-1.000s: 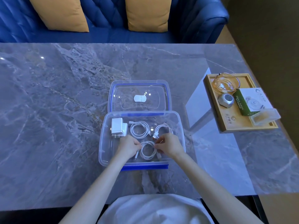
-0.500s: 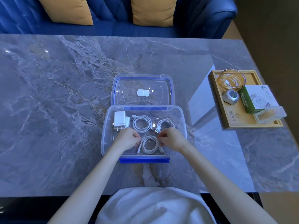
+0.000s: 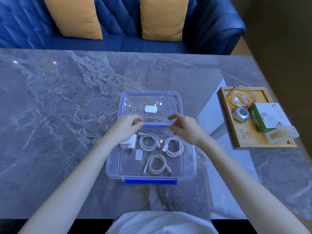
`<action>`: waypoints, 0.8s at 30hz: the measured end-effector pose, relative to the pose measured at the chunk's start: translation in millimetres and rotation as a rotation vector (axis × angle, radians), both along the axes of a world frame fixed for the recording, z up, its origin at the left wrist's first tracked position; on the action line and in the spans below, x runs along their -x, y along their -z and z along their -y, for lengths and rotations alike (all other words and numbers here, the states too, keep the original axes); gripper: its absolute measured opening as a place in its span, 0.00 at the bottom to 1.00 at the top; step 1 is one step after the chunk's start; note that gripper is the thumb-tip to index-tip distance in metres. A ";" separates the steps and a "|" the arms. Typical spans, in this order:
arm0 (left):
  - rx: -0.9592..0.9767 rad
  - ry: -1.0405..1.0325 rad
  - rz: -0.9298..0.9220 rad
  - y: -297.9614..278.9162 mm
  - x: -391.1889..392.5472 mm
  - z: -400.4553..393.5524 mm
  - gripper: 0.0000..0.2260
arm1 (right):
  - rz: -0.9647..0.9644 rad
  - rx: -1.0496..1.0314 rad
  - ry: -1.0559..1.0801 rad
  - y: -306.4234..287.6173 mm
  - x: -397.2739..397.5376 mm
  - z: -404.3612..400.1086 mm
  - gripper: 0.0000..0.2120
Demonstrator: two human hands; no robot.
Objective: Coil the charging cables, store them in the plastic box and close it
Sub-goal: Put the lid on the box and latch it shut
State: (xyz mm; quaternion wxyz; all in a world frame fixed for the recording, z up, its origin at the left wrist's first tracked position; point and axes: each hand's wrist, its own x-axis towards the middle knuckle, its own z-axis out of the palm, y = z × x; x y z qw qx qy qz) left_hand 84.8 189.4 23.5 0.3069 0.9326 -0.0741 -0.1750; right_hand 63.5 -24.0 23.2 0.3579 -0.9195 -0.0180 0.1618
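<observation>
A clear plastic box (image 3: 192, 159) with a blue front latch (image 3: 151, 181) stands open near me. Inside lie three coiled white cables: one at the back middle (image 3: 149, 142), one at the back right (image 3: 174, 148), one at the front (image 3: 157, 165). A white charger plug (image 3: 129, 143) sits at the back left. The clear lid (image 3: 150, 100) lies flat behind the box. My left hand (image 3: 124, 129) has its fingertips pinched at the lid's near left edge; whether it grips is unclear. My right hand (image 3: 184, 128) hovers at the near right edge, thumb and fingers apart.
At the right table edge a wooden tray (image 3: 253, 143) carries a glass dish (image 3: 240, 97), a silver object (image 3: 240, 115), a green and white carton (image 3: 265, 118) and a clear case (image 3: 281, 134). A blue sofa (image 3: 118, 43) with cushions runs behind the marble table.
Both hands let go of the front coiled cable, which now lies in the box, and moved away from me to the lid's near edge. The camera view shifted.
</observation>
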 end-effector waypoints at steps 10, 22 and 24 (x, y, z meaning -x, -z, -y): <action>-0.383 -0.036 0.150 30.4 -54.6 -28.7 0.18 | 0.040 0.466 0.013 35.4 -48.2 31.9 0.24; -0.440 -0.098 -0.039 66.8 -86.5 -47.0 0.23 | -0.288 0.323 0.144 72.8 -81.1 39.2 0.16; -0.382 -0.119 -0.036 70.6 -88.0 -47.1 0.23 | -0.291 0.271 0.158 77.6 -81.4 40.7 0.15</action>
